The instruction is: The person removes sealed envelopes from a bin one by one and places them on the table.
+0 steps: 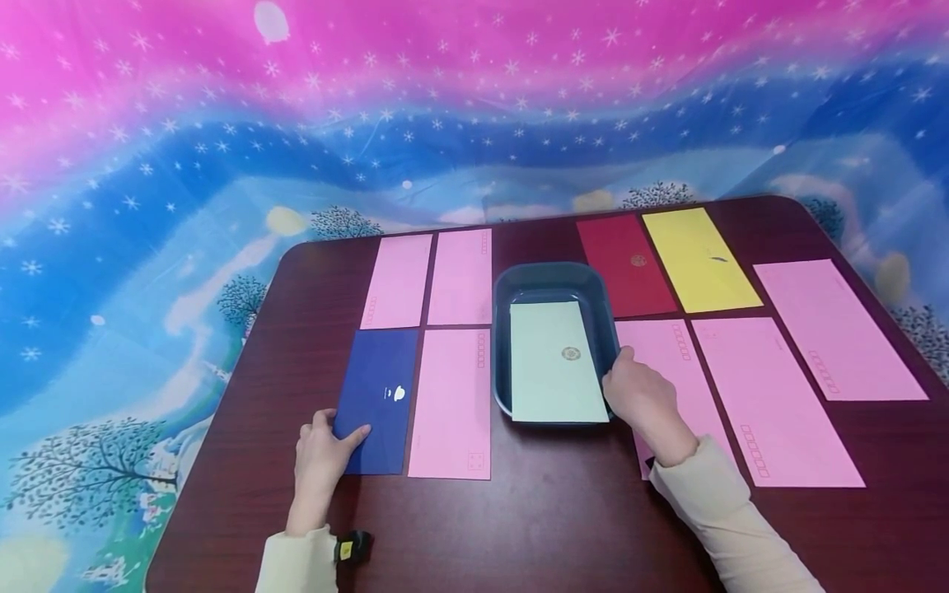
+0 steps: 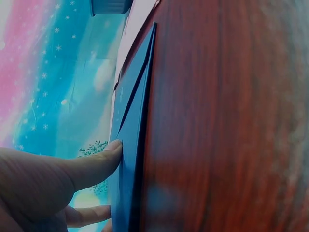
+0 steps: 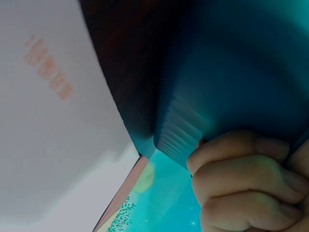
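Observation:
My left hand (image 1: 324, 451) pinches the lower left part of a dark blue envelope (image 1: 374, 387), thumb on its upper face and fingers at its left edge. In the left wrist view, the thumb presses the blue envelope (image 2: 130, 140), whose near edge stands slightly off the table. My right hand (image 1: 643, 399) grips the right rim of a dark blue-grey plastic tray (image 1: 552, 272), fingers curled in the right wrist view. A pale green envelope (image 1: 549, 362) with a round gold emblem lies in the tray, its lower end over the front rim.
Several pink envelopes (image 1: 448, 403) lie on both sides of the tray on the dark wooden table (image 1: 519, 527). A red envelope (image 1: 623, 263) and a yellow envelope (image 1: 700, 259) lie behind at the right. A patterned cloth (image 1: 445, 91) hangs beyond the table's far edge.

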`<state>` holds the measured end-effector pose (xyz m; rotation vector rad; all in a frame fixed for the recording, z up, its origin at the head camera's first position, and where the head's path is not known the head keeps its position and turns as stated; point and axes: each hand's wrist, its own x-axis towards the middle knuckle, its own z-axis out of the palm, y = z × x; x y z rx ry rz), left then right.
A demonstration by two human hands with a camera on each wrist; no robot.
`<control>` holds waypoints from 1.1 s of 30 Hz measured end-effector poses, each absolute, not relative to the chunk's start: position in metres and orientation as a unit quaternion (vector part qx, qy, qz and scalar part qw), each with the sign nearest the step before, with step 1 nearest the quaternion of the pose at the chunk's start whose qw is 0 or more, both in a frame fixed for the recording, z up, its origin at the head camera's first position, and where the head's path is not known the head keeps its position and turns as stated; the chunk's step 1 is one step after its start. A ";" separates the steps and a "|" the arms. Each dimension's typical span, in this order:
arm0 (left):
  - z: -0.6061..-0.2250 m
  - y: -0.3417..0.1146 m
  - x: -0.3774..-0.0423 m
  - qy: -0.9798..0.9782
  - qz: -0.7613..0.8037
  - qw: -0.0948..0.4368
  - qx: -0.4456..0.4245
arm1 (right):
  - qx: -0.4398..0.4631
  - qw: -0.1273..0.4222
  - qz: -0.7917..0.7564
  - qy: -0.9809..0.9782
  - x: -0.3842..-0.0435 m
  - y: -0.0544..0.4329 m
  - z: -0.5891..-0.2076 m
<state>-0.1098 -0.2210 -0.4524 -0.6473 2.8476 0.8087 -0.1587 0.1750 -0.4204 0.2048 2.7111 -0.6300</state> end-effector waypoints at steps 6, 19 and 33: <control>-0.453 -0.219 -0.109 0.934 0.272 0.062 -0.223 | 0.074 0.177 -0.220 0.957 -0.159 0.175 -0.420; -0.451 -0.218 -0.108 0.934 0.273 0.064 -0.220 | 0.075 0.178 -0.222 0.956 -0.159 0.175 -0.419; -0.432 -0.195 -0.111 0.939 0.271 -0.022 -0.209 | 0.069 0.161 -0.215 0.961 -0.158 0.175 -0.419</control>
